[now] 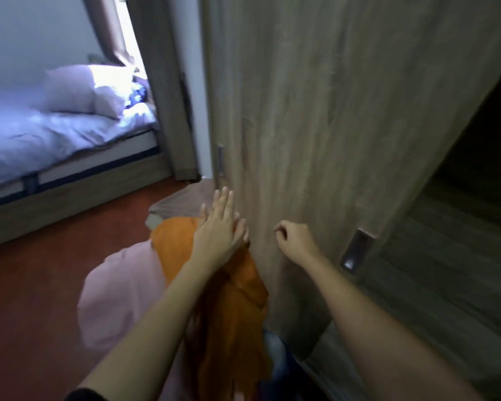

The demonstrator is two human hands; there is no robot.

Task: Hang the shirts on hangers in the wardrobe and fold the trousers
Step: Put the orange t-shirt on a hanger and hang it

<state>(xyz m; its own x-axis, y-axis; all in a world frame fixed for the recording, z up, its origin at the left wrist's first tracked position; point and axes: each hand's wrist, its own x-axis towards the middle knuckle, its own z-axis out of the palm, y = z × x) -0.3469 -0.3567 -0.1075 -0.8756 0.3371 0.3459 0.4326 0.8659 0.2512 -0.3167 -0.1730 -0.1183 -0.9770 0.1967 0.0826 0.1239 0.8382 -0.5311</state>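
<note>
Here, the left hand lies flat beside the wardrobe door.

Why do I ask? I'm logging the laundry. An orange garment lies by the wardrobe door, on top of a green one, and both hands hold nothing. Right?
Not quite: under the orange garment lies a pink garment, not a green one, as the head view shows. The rest holds: it lies by the wardrobe door, and the left hand and right hand hold nothing.
</note>
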